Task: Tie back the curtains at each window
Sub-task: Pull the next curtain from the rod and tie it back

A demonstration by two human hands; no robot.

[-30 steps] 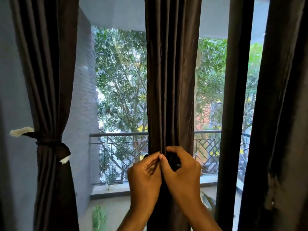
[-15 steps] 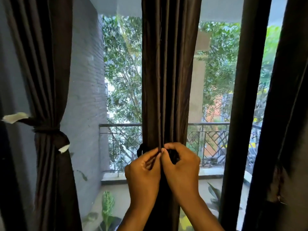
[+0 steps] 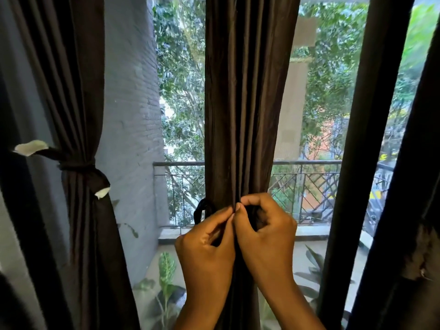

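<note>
A dark brown middle curtain (image 3: 245,110) hangs gathered into a narrow column before the window. A dark tie-back band (image 3: 198,210) wraps it at waist height; a loop of the band shows at the curtain's left edge. My left hand (image 3: 209,244) and my right hand (image 3: 264,234) meet at the curtain's front, fingertips touching, each pinching the band's ends. The knot itself is hidden by my fingers. The left curtain (image 3: 78,115) is bound by its own dark tie-back (image 3: 78,166) with white ends.
A dark window frame post (image 3: 352,163) stands right of the middle curtain, and another dark curtain (image 3: 409,210) hangs at the far right. Beyond the glass are a balcony railing (image 3: 307,163), a grey brick wall (image 3: 133,115), potted plants (image 3: 166,270) and trees.
The view has tilted down and moved closer. Both hands stay pinched together at the band on the middle curtain; the right hand's fingers have shifted slightly.
</note>
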